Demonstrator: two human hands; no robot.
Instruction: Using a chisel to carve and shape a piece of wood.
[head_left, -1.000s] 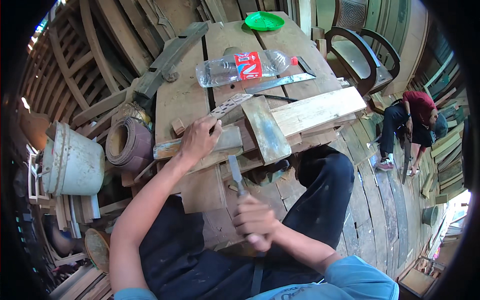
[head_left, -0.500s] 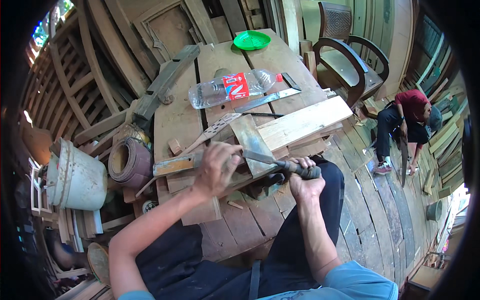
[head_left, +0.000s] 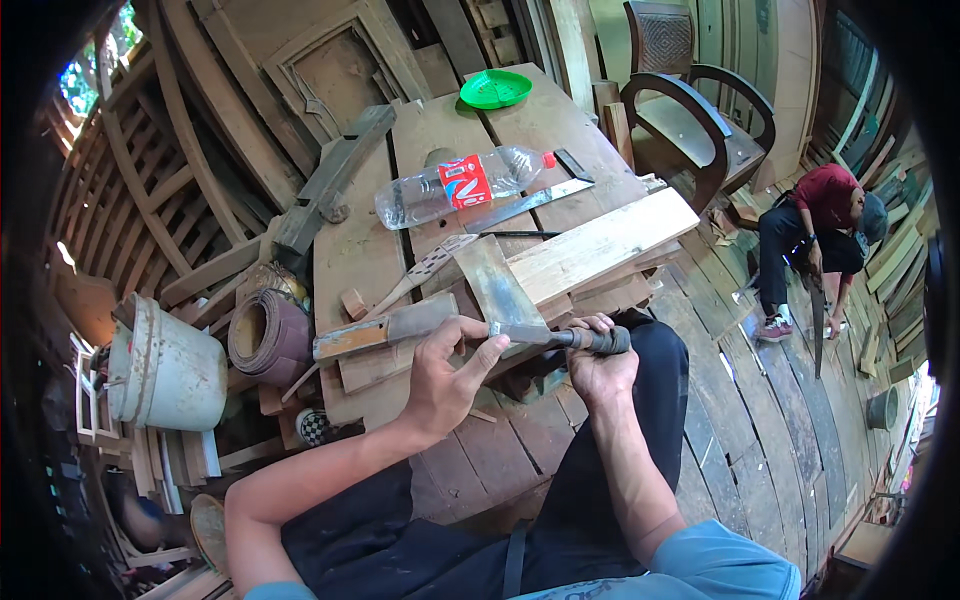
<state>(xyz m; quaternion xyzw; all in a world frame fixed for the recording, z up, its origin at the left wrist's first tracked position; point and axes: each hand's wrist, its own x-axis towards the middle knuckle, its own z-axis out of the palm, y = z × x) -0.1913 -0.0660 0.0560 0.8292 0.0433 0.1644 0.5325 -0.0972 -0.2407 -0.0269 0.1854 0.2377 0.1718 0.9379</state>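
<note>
A chisel (head_left: 532, 334) lies crosswise in front of me, its blade toward the left. Its dark handle is gripped by my right hand (head_left: 606, 376), which is closed around it beside my knee. At the blade's far end, the thumb and forefinger of my left hand (head_left: 446, 378) pinch close about the tip. Just beyond the chisel is a thin greyish flat sheet (head_left: 492, 280), against a pale wooden board (head_left: 600, 245). A grey flat block (head_left: 422, 316) sits on wood beyond my left hand, next to an orange-brown wood piece (head_left: 350, 341).
On the plank table (head_left: 420, 130) are a clear plastic bottle (head_left: 415, 197), a metal try square (head_left: 530, 204) and a green dish (head_left: 496, 89). Left stand a white bucket (head_left: 175, 370) and a rolled abrasive sheet (head_left: 262, 340). A chair (head_left: 665, 110) and a crouching person with a saw (head_left: 818, 325) are right.
My left hand has moved slightly right and down, its thumb now near the blade tip. The chisel and my right hand have shifted a little to the left.
</note>
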